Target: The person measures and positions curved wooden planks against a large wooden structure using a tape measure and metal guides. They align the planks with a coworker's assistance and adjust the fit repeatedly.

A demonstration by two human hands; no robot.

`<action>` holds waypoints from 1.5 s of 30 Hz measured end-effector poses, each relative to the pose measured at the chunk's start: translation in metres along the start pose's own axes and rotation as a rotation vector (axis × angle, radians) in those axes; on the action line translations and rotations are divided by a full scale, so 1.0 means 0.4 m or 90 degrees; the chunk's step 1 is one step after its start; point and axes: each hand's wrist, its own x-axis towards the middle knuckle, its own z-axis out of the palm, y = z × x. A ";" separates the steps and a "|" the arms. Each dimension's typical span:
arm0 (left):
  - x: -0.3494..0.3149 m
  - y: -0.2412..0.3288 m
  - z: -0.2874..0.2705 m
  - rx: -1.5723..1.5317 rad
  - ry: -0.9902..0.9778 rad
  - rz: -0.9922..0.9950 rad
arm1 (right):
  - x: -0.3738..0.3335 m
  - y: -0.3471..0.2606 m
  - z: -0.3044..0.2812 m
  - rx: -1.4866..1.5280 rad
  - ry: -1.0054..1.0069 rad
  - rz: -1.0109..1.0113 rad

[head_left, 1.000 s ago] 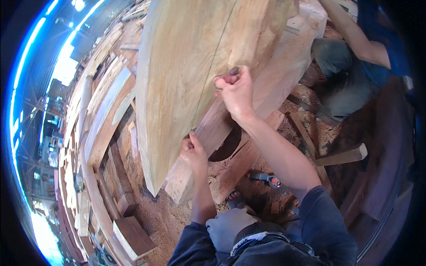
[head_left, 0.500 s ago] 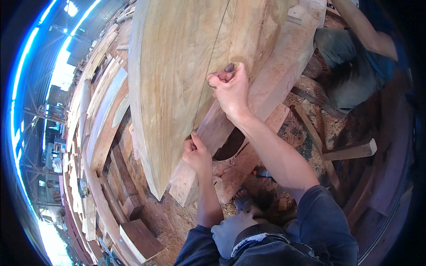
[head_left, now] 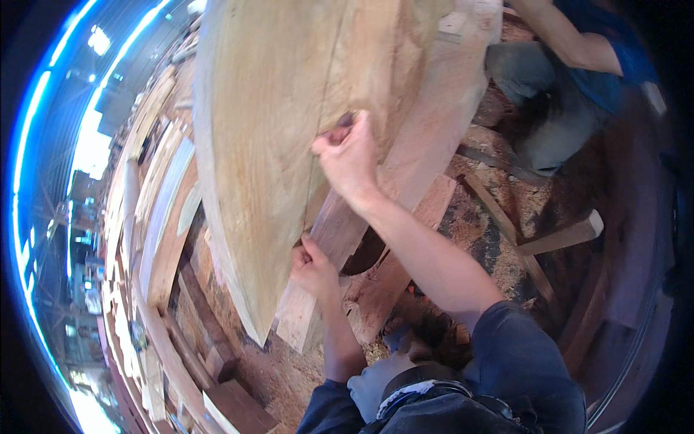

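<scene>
A broad pale wooden slab, tapering to a point at its near end, lies in front of me. Along it runs a thin dark line; I cannot tell whether it is a string or a drawn mark. My left hand is closed in a pinch at the slab's near right edge, where the line ends. Farther up, my right hand is held over the slab beside the line, fingers curled together. A dark patch shows at its fingertips; what either hand pinches is too small to make out.
A thick wooden beam lies under the slab's right side. Planks are stacked at the left. A wooden block and sawdust lie at the right. Another person sits or crouches at the upper right.
The whole view has shifted a little, so the slab and both hands appear farther left. Both hands keep about the same closed pose and place on the slab.
</scene>
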 end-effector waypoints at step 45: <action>0.008 -0.025 0.011 0.102 0.034 0.118 | -0.018 -0.082 -0.132 0.032 -0.145 0.021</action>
